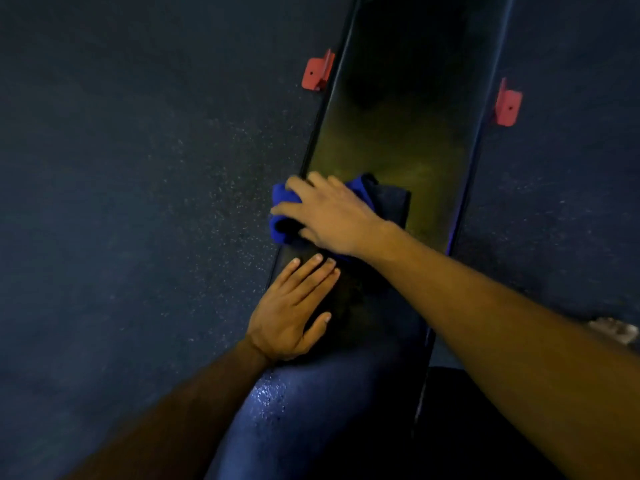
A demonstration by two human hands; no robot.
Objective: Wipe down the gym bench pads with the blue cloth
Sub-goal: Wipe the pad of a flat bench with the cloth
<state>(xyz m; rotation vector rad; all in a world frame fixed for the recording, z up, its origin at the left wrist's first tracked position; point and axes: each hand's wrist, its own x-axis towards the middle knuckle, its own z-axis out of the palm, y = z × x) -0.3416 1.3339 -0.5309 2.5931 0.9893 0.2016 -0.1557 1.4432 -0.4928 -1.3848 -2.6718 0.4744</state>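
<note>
On the long black padded gym bench pad (391, 133), its length running away from the person above the dark speckled rubber floor (138, 168), the right hand (332, 216) presses the crumpled blue cloth (282, 216) at the left edge, fingers curled over it, while the nearer left hand (291, 313) rests flat, fingers straight.

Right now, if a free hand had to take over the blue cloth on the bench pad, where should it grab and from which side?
Probably the bunched blue cloth overhanging the long black bench pad's left edge. Come from the left, floor side: the right hand covers the rest, and the left hand lies flat just below.
</note>
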